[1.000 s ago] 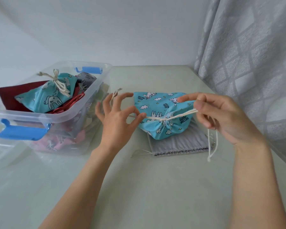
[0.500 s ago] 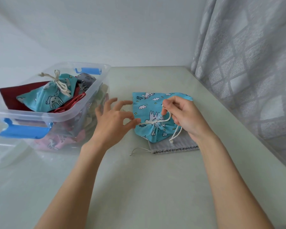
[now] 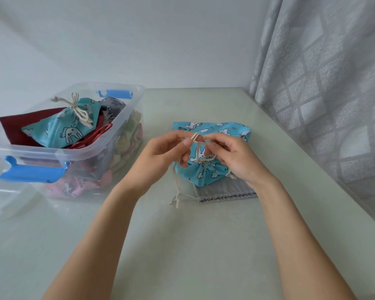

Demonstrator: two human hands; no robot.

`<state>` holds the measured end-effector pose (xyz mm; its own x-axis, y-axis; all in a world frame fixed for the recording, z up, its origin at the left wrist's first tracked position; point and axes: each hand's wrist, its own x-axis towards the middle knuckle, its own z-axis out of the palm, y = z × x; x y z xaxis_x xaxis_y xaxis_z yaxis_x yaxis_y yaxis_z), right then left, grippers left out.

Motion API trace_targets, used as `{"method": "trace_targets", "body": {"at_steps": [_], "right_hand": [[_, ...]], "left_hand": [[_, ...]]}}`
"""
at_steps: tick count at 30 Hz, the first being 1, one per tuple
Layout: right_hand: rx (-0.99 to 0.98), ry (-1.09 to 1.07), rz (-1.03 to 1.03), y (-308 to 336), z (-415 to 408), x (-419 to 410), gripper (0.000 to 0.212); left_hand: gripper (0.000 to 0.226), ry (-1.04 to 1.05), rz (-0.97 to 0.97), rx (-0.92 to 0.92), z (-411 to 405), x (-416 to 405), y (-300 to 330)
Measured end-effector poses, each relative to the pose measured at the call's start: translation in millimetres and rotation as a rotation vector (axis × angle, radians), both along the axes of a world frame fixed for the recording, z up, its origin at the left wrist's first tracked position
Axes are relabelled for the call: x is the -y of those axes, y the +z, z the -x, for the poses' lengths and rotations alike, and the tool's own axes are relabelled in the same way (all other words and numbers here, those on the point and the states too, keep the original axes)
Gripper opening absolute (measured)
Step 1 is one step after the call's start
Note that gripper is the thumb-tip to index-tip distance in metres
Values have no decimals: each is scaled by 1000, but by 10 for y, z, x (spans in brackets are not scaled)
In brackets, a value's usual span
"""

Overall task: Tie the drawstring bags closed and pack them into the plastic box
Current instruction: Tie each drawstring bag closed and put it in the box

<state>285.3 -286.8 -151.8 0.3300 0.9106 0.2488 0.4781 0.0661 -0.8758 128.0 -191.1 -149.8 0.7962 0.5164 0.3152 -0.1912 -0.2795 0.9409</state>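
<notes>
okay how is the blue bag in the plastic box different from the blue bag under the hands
The boxed bag sits in the plastic box, cord bow tied; the table bag lies on a grey bag, cord loose between left hand and right hand. Both are turquoise unicorn print.

a home: patterned curtain [image 3: 325, 100], plain table [image 3: 204, 245].

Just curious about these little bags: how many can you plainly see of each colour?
Blue bags: 2 (one being tied, one in the box)
Grey bags: 2 (one on the table, one in the box)
Pink bags: 1
Total: 5
</notes>
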Motion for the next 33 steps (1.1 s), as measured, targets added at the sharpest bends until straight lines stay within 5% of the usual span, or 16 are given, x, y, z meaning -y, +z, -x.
{"method": "trace_targets", "body": {"at_steps": [13,20,25,33], "right_hand": [[-270,143,62,-40,57,-18,16],[-276,164,32,22,98,20,15],[-263,53,7,15,91,-12,16],[-290,47,32,22,103,-12,16]], "left_hand": [[32,46,-487,-223,12,-40,-110],[27,99,-554,-244,14,9,-73],[17,463,-490,-15,-6,0,-52],[6,459,-578,-33,-47,-2,-88]]}}
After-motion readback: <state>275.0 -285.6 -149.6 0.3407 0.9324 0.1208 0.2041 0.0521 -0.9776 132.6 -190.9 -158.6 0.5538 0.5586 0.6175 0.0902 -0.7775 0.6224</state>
